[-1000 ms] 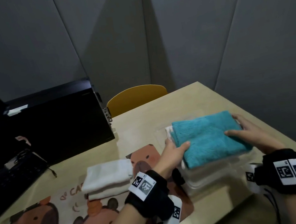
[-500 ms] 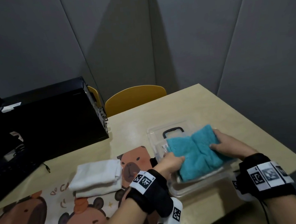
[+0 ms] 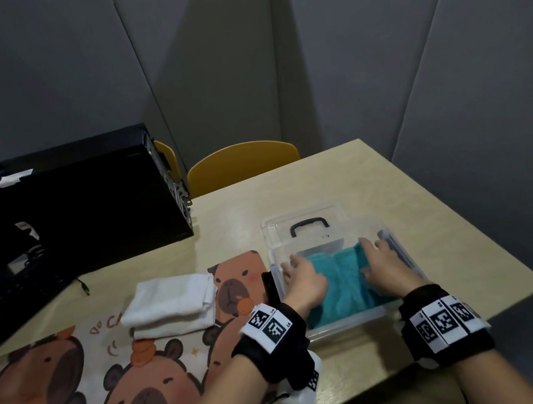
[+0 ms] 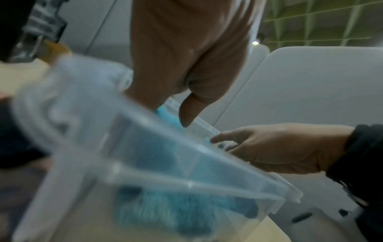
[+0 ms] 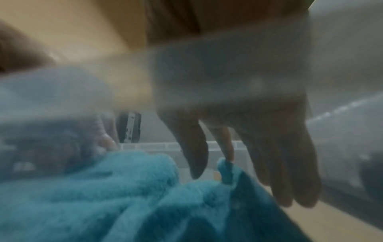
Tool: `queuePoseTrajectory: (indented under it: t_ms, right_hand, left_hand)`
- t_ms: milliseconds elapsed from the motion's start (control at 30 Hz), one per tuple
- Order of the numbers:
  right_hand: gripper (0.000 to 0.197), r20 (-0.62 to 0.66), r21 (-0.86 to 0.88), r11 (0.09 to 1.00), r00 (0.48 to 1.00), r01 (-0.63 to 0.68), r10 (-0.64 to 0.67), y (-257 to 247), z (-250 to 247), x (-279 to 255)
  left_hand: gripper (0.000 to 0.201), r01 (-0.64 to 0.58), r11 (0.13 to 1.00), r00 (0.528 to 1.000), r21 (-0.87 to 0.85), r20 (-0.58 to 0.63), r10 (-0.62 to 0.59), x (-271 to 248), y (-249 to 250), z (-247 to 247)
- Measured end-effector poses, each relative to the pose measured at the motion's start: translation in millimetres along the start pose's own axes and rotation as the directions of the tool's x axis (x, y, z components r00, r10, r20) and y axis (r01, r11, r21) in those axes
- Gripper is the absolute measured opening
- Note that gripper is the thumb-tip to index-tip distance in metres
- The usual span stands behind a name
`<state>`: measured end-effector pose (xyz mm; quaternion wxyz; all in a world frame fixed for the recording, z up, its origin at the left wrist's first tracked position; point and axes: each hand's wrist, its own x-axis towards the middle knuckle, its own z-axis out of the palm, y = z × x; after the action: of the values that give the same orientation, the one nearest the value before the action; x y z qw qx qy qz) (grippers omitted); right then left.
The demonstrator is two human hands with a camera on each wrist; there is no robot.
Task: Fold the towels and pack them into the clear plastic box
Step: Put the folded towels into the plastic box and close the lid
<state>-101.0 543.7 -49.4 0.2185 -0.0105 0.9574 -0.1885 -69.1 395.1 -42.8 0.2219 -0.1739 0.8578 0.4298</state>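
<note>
A teal towel [image 3: 343, 281] lies bunched inside the clear plastic box [image 3: 342, 324] on the table's right part. Both my hands are down in the box. My left hand [image 3: 302, 278] presses the towel's left side with its fingers stretched forward. At the right side my right hand [image 3: 381, 261] presses with straight, spread fingers. The right wrist view shows those fingers [image 5: 259, 155] just over the teal towel [image 5: 103, 196]. In the left wrist view my left hand [image 4: 186, 65] reaches down past the box wall [image 4: 165, 163]. Folded white towels [image 3: 170, 302] are stacked left of the box.
The box's clear lid with a black handle [image 3: 309, 226] lies just behind it. A capybara-print mat [image 3: 78, 379] covers the table's left front. A black computer case [image 3: 95, 197] and keyboard [image 3: 16, 292] stand at the left, with a yellow chair [image 3: 240, 164] beyond the far edge.
The teal towel lay on top of the box a second ago; both hands have pushed it down inside. The lid with its handle has come into sight behind.
</note>
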Motion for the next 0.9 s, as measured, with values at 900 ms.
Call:
queuePoseTrajectory:
  t_ms: [900]
  right_hand:
    - [0.053, 0.202, 0.031, 0.962, 0.941, 0.270, -0.270, -256.2, 113.9, -15.7]
  left_hand:
    - [0.050, 0.082, 0.995, 0.883, -0.052, -0.459, -0.097, 29.1, -222.6, -213.2]
